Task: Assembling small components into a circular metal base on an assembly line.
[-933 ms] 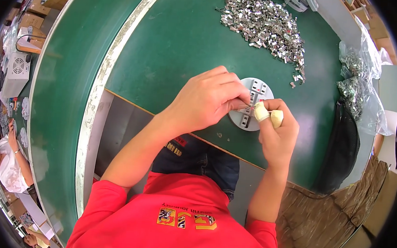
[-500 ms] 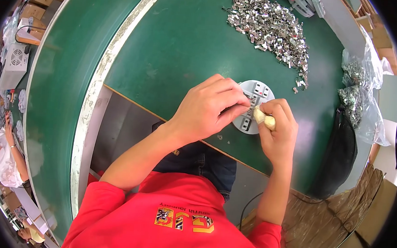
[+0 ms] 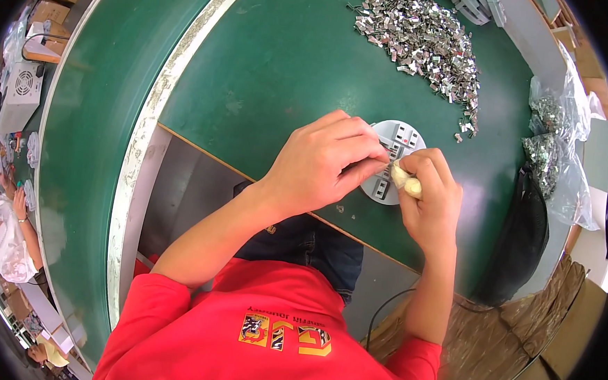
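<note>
A round pale grey disc fixture [image 3: 379, 130] lies flat on the green tabletop, with rows of small dark-slotted metal pieces set across it. Over its left side, my left hand [image 3: 328, 160] pinches thumb and forefinger together; whatever sits between them is too small to make out. Close beside those fingertips, my right hand [image 3: 434, 198] is curled over the disc's right side. Pale yellow covers [image 3: 411, 187] wrap two of its fingertips. Its fingers are closed, and what they hold, if anything, is hidden. Both hands partly cover the middle of the disc.
A large heap of small shiny metal parts [image 3: 424, 44] spreads across the far table [image 3: 277, 56]. Clear plastic bags of parts [image 3: 546, 152] and a black pouch [image 3: 517, 238] line the right edge. A pale raised rail [image 3: 144, 124] runs down the left. Another person [image 3: 12, 235] sits far left.
My left fingertips have come slightly right, nearer to the right hand's covered fingertips. The right hand stays curled over the disc. The whole view has shifted a little.
</note>
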`<state>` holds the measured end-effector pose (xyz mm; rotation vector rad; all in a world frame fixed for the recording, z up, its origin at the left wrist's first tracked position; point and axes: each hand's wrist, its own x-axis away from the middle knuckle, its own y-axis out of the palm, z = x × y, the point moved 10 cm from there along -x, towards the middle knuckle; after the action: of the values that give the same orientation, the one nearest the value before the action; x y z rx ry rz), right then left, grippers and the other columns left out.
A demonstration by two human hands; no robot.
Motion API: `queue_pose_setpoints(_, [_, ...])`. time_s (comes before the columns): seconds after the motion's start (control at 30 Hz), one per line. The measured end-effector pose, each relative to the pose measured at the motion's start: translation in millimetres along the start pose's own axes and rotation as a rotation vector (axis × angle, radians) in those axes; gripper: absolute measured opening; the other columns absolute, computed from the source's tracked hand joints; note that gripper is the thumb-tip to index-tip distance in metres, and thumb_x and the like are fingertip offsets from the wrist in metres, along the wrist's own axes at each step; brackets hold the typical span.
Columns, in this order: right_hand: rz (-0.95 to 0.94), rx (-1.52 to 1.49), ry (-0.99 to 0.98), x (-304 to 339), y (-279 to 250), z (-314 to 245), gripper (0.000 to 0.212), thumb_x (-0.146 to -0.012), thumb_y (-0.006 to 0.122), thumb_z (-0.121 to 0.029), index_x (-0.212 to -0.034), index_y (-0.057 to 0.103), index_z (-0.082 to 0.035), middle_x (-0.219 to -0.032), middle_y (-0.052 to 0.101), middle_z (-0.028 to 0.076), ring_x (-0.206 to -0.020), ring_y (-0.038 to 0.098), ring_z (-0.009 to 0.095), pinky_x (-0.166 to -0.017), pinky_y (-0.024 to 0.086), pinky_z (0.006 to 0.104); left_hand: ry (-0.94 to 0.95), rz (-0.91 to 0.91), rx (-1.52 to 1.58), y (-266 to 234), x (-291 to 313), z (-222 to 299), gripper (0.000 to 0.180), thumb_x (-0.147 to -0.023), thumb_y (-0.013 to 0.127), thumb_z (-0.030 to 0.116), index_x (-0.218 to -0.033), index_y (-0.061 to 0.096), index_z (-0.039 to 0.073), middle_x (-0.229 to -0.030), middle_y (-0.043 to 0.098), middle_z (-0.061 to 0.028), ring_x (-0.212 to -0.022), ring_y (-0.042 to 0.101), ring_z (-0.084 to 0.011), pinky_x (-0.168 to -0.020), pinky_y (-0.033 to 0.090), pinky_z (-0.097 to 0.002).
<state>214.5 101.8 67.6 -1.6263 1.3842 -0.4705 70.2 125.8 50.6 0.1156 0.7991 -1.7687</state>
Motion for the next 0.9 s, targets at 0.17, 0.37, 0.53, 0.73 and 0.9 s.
queue_pose_setpoints(0.17, [-0.105, 0.224, -0.125, -9.7, 10.8, -25.6, 0.02, -0.078, 0.072, -0.003, -0.097, 0.065, -0.008, -0.091, 0.06, 0.006, -0.07, 0.068, 0.024, -0.056, 0.052, 0.0381, 0.023, 0.015, -0.025, 1.1, 1.3, -6.7, 0.019, -0.079, 0.085, 0.006, -0.095, 0.076, 0.008, -0.096, 0.072, -0.0042, -0.085, 0.066, -0.0246, -0.073, 0.055, -0.0351])
queue_pose_setpoints(0.37, [-0.227, 0.342, -0.183, -10.5, 13.3, -37.6, 0.019, -0.078, 0.072, -0.005, -0.096, 0.066, -0.007, -0.088, 0.058, 0.006, -0.068, 0.067, 0.021, -0.056, 0.053, 0.0372, 0.036, 0.027, 0.002, -0.6, 3.3, 1.2, 0.019, -0.078, 0.085, 0.007, -0.095, 0.076, 0.008, -0.097, 0.072, -0.004, -0.086, 0.067, -0.0245, -0.074, 0.056, -0.0353])
queue_pose_setpoints(0.53, [-0.079, 0.202, -0.117, 8.6, -8.5, -28.3, 0.024, -0.079, 0.072, -0.007, -0.103, 0.068, -0.004, -0.1, 0.065, 0.006, -0.069, 0.068, 0.022, -0.06, 0.056, 0.0365, -0.004, -0.008, -0.006, 0.1, 6.2, 11.1, 0.016, -0.08, 0.085, 0.008, -0.094, 0.077, 0.009, -0.096, 0.072, -0.0033, -0.087, 0.066, -0.024, -0.074, 0.056, -0.0352])
queue_pose_setpoints(0.73, [0.043, 0.287, -0.108, 40.8, -7.8, -32.0, 0.032, -0.082, 0.072, -0.008, -0.113, 0.069, 0.0, -0.11, 0.068, 0.01, -0.068, 0.067, 0.022, -0.063, 0.059, 0.0348, -0.016, -0.052, -0.017, 6.2, 3.7, 14.4, 0.014, -0.081, 0.084, 0.008, -0.093, 0.076, 0.01, -0.096, 0.073, -0.0029, -0.087, 0.067, -0.0239, -0.074, 0.056, -0.0351])
queue_pose_setpoints(0.9, [-0.076, 0.523, -0.172, 35.1, 11.9, -43.4, 0.037, -0.085, 0.07, -0.007, -0.121, 0.068, 0.002, -0.112, 0.067, 0.015, -0.074, 0.068, 0.022, -0.059, 0.056, 0.0327, -0.033, -0.045, -0.04, 7.8, 4.4, 8.1, 0.013, -0.083, 0.083, 0.009, -0.093, 0.076, 0.009, -0.096, 0.073, -0.0031, -0.087, 0.066, -0.0242, -0.073, 0.056, -0.0352])
